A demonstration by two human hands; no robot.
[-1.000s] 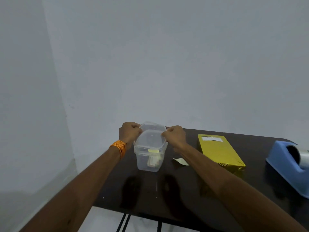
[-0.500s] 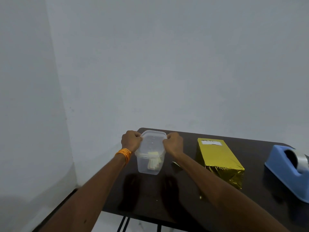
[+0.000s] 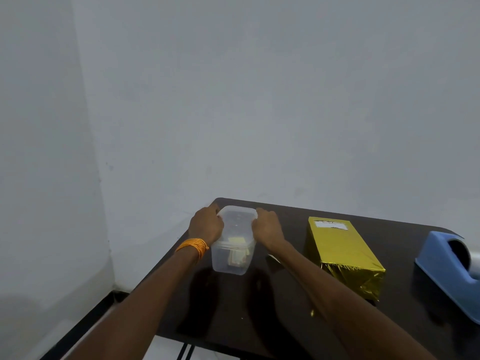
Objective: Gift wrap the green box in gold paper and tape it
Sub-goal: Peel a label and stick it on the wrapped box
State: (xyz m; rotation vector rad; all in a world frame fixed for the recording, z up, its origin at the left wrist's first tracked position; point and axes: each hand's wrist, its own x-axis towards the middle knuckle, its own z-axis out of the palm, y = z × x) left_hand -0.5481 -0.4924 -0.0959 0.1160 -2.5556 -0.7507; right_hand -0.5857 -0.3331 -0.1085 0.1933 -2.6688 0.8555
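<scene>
Both forearms reach up from the bottom of the frame and converge on a clear plastic container [image 3: 232,259] standing upright near the far left corner of the dark counter [image 3: 285,313], just left of the frame's centre. The left hand [image 3: 206,226] comes in from the lower left, with an orange thread band [image 3: 193,246] round the wrist. Its knuckles face the camera and its fingers are curled over the left edge of the container's lid [image 3: 237,216]. The right hand [image 3: 267,228] mirrors it on the lid's right edge, fingers bent and clamped round the rim, wrist dropping into a forearm that runs diagonally to the lower right corner. Both hands grip the container at the top, with the lid between them. Whether the thumbs press on the lid or hook under the rim cannot be told. Pale yellow slips [image 3: 237,257] show through the container's wall.

The gold-wrapped box [image 3: 342,253] lies flat on the counter right of centre, well apart from both hands, and nothing touches it. Its long side runs away from the camera, and a white label [image 3: 330,225] sits at its far end. Its near end shows creased, folded foil. A blue tape dispenser [image 3: 446,268] stands at the right edge of the frame, partly cut off, beyond the box. A plain pale wall fills the upper frame.
</scene>
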